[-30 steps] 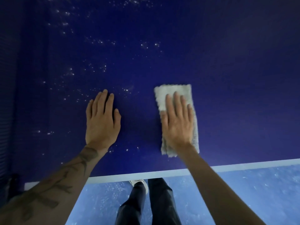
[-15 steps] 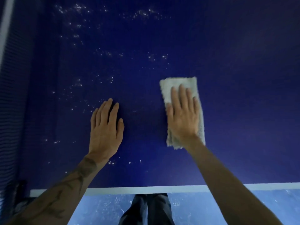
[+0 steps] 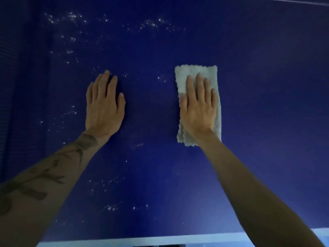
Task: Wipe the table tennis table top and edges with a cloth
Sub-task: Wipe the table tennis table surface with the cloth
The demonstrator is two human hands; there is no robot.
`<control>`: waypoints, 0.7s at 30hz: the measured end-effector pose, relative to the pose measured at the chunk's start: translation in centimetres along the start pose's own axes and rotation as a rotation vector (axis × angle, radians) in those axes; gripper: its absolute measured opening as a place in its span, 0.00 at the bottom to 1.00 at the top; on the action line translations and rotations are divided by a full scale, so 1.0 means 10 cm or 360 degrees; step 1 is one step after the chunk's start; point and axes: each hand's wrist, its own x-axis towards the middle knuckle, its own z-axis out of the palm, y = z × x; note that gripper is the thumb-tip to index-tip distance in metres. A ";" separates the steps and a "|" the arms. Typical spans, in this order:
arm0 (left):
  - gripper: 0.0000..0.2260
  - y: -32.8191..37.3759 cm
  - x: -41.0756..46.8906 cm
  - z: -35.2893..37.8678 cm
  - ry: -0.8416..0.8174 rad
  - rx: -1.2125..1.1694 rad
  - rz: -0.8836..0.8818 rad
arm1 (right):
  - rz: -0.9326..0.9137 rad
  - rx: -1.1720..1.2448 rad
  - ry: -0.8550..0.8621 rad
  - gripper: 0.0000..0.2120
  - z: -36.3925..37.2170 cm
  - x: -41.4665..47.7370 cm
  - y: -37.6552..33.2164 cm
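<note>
On the table top (image 3: 249, 122), the folded cloth (image 3: 195, 72) is pressed flat beneath the straight-fingered right hand (image 3: 197, 111). The left hand (image 3: 104, 107) is laid flat, likewise straight-fingered. Even, overlapping strokes are advised over the white specks (image 3: 71, 16).

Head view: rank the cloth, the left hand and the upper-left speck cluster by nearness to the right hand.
1. cloth, pressed under the right hand.
2. left hand, alongside to the left.
3. speck cluster, far upper left.
</note>
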 end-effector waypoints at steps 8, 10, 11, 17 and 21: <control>0.23 -0.05 0.04 0.02 0.0025 -0.0043 -0.0004 | -0.0706 -0.0074 -0.0066 0.28 0.23 -0.23 -0.66; 0.23 -0.05 0.04 0.01 0.0024 -0.0057 0.0000 | -0.0609 -0.0112 -0.0083 0.28 0.14 -0.10 -0.42; 0.23 -0.05 0.04 0.01 0.0025 -0.0053 -0.0003 | -0.0473 -0.0113 -0.0067 0.28 0.09 0.05 -0.31; 0.24 -0.08 0.06 0.05 0.0027 -0.0030 0.0006 | 0.0012 0.0043 0.0020 0.29 -0.03 0.89 -0.59; 0.24 -0.09 0.06 0.05 0.0010 -0.0004 0.0010 | -0.0590 -0.0087 -0.0060 0.29 0.14 0.33 -0.92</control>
